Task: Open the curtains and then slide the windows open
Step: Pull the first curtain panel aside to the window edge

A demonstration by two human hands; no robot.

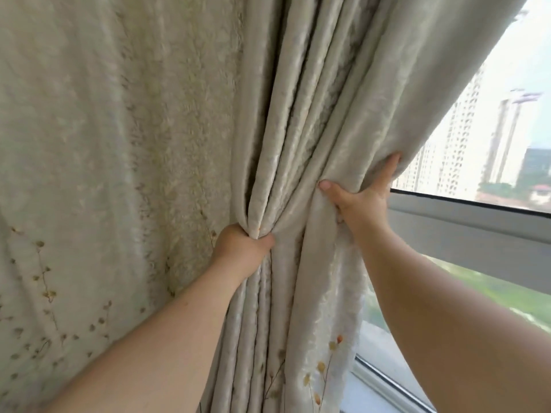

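Curtain stage is partway, window stage not started. Left hand (pixel 241 245) grips the gathered folds of the curtain (pixel 298 129) in a fist, fabric bunched inside the curled fingers (pixel 262 241). Right hand (pixel 360 198) sits higher and just beside it, thumb pinching the curtain's free edge, other fingers hidden behind the cloth. Beyond that edge the window (pixel 489 120) is partly uncovered, frame rail (pixel 465 222) visible. Judging by this: bunch still needs pushing left, then slide the sash.

Both forearms are bare, with no sleeve in view. The left hand (pixel 238 245) and the right hand (pixel 357 201) wear no glove, ring or watch. One short, unpainted thumbnail shows on the right hand.
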